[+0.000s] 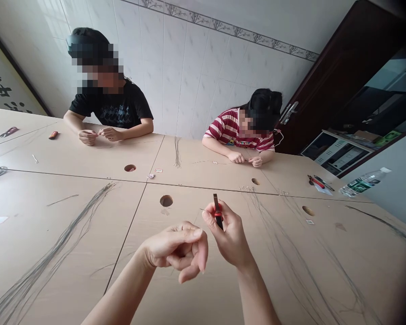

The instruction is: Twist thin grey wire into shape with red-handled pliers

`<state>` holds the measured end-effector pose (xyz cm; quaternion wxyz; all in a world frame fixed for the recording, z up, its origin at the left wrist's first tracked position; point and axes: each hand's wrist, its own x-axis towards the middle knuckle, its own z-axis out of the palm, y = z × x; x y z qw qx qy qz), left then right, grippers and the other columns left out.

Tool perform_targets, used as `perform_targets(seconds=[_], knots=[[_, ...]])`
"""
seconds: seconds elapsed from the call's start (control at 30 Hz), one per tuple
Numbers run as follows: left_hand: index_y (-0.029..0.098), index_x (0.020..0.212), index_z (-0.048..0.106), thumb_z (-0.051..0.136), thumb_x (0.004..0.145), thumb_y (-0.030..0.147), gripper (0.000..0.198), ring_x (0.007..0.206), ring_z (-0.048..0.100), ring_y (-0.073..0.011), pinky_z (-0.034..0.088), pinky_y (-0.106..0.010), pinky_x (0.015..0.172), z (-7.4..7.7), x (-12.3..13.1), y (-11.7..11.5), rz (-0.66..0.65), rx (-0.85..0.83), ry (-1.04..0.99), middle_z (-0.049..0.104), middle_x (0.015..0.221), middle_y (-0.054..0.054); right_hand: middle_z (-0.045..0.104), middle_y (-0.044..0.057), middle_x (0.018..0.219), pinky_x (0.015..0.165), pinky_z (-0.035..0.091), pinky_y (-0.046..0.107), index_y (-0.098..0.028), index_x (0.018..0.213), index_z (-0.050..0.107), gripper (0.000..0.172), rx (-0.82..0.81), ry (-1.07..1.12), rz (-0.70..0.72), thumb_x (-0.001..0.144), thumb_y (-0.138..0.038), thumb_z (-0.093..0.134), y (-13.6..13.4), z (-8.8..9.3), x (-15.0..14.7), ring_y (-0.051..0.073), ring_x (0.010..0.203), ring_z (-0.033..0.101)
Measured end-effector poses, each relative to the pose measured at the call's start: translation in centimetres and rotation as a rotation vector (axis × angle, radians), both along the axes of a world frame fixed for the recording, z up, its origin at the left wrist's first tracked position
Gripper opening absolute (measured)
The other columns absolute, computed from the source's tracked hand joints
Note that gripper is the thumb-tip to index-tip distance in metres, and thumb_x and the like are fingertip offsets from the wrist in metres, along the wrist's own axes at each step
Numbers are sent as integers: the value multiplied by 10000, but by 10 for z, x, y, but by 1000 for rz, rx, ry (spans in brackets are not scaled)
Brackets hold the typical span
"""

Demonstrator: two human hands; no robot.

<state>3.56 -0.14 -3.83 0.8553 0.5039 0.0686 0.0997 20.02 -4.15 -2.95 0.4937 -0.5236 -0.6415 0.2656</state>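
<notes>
My right hand (232,237) is closed around a small pair of red-and-black pliers (218,213), their dark narrow end pointing away from me. A thin dark wire end (203,209) pokes out beside the thumb tip of that hand. Just to the left and slightly nearer, my left hand (177,248) is curled, thumb laid along the bent index finger and the other fingers folded loosely. Whatever it may pinch is too thin or hidden to name. Both hands are raised over the wooden table (176,302), close together but apart.
Bundles of thin grey wires (74,225) lie left, with more wire strands (280,239) at right. Two people work with their hands across the table. Cable holes (166,196) pierce the tabletop. A plastic bottle (365,181) lies near red-handled pliers (316,182) at far right.
</notes>
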Motion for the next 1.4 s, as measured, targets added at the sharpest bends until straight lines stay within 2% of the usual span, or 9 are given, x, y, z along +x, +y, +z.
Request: perform_targets(seconds=[0.33, 0.43, 0.57, 0.73, 0.87, 0.97, 1.2, 1.3, 1.4], knots=[[108, 779, 752, 341, 870, 665, 699, 159, 60, -43, -2, -227, 194, 6, 0, -19, -419, -255, -204, 539, 328, -74, 439, -31, 696, 638, 370, 259, -213, 758, 466, 194, -21, 28, 32, 926, -295, 519, 0, -1, -5, 125, 650, 433], [153, 681, 749, 290, 877, 690, 733, 148, 19, -50, -6, -232, 186, 9, -12, -23, -186, -253, -335, 346, 195, -3, 440, -32, 710, 651, 369, 256, -212, 766, 471, 184, -40, 53, 53, 929, -286, 514, 0, -1, -7, 122, 662, 430], [256, 685, 733, 273, 953, 571, 619, 125, 36, -67, 84, -197, 157, 27, -24, -22, 379, -265, -558, 202, 163, 74, 438, -34, 713, 656, 368, 258, -214, 759, 466, 193, -63, 70, 88, 935, -282, 504, -1, -2, -10, 119, 655, 414], [215, 847, 728, 338, 1005, 383, 453, 218, 301, -7, 318, -72, 265, 49, -27, -10, 1065, -312, -515, 495, 378, 69, 466, -27, 735, 672, 379, 261, -214, 783, 481, 177, -65, 94, 130, 937, -295, 515, -3, -2, -12, 123, 671, 429], [196, 977, 730, 273, 1014, 415, 508, 828, 700, -94, 576, -172, 767, 46, -23, -1, 1433, -168, -497, 746, 933, -48, 461, -23, 732, 667, 375, 266, -211, 778, 474, 186, -65, 90, 143, 941, -294, 511, -4, -3, -13, 125, 665, 425], [230, 1095, 702, 320, 990, 468, 462, 1242, 551, -186, 454, -303, 1056, 38, -18, 3, 1550, 26, -502, 644, 1283, -50, 457, -19, 744, 666, 372, 266, -210, 782, 470, 177, -68, 83, 157, 936, -287, 515, -4, -3, -14, 126, 669, 423], [251, 1116, 683, 303, 987, 477, 460, 1340, 448, -197, 301, -378, 1156, 21, -12, 13, 1743, 217, -374, 620, 1322, -28, 406, -20, 735, 656, 356, 268, -211, 766, 447, 174, -51, 23, 221, 923, -254, 508, -6, 0, -14, 131, 671, 390], [221, 1091, 700, 325, 977, 500, 482, 1287, 501, -237, 338, -433, 1117, 17, -8, 15, 1624, 326, -116, 664, 1249, -65, 403, -20, 736, 651, 354, 266, -211, 767, 443, 173, -42, 35, 226, 923, -247, 508, -7, 1, -13, 129, 672, 392], [205, 1073, 713, 354, 962, 519, 490, 1186, 570, -275, 378, -462, 1062, 14, -3, 11, 1302, 438, 218, 669, 1227, -90, 419, -22, 737, 644, 353, 262, -211, 777, 448, 165, -22, 56, 214, 928, -242, 510, -7, 3, -11, 125, 670, 411]])
